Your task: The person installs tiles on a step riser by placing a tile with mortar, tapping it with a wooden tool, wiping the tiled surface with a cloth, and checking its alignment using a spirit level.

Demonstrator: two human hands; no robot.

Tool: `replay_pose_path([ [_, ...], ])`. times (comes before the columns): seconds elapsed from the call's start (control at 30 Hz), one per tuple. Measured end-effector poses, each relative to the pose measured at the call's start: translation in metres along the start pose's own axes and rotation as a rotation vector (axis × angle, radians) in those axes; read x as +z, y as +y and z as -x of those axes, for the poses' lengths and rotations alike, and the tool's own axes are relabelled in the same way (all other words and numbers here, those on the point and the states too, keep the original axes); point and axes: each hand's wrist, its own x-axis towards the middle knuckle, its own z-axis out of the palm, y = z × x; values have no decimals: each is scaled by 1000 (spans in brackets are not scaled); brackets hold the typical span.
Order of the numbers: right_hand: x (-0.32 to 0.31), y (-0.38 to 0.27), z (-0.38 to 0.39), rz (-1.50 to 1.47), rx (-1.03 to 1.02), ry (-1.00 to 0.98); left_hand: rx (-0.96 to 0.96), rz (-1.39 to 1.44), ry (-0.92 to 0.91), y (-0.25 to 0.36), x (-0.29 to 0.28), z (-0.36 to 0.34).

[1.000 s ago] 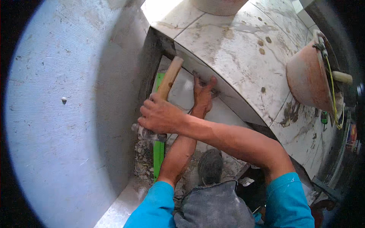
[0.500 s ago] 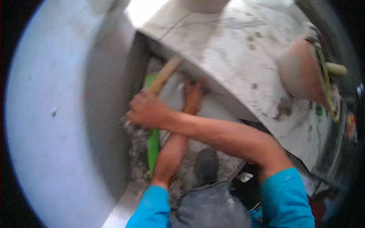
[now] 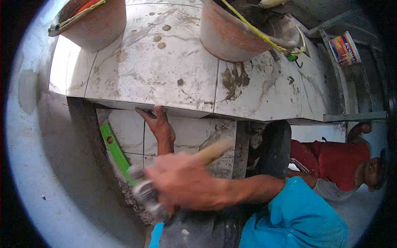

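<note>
My right hand (image 3: pixel 186 180) grips a hammer close to its grey metal head (image 3: pixel 147 193), and the wooden handle (image 3: pixel 215 151) sticks out beyond the fist. The hammer is somewhat blurred by motion. Beyond it, my left hand (image 3: pixel 159 124) reaches forward with thumb and fingers spread against the front face of the raised tiled step (image 3: pixel 182 110). Pale tiles (image 3: pixel 178 131) lie on the lower level beneath that hand. A green spirit level (image 3: pixel 118 153) rests along the left side of these tiles, its lower end partly behind the hammer head.
Two mortar-stained buckets, one on the left (image 3: pixel 95 29) and one on the right (image 3: pixel 235 37), stand on the upper tiles. Rough mortar (image 3: pixel 138 206) lines the grey left wall (image 3: pixel 78 149). A person in red (image 3: pixel 339 163) is at the right, near a paint pail (image 3: pixel 345 49).
The view has turned, bringing both buckets and the person into sight. My right hand, still holding the hammer, has moved off the spirit level toward me. My left hand stays at the step.
</note>
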Motion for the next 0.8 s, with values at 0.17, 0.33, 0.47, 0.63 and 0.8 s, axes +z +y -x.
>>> replay_pose_path([
  [0.17,-84,63,64,285,209,30,97,-297,69,-12,14,17],
  [0.33,-154,139,107,411,545,43,143,-414,1,-33,36,46],
  [0.47,-188,197,137,361,691,97,231,-674,37,-40,46,62],
  [0.63,-206,248,146,536,776,229,376,-589,-10,-30,53,92],
  [0.8,-206,223,152,541,732,412,1168,-980,-101,-11,58,91],
])
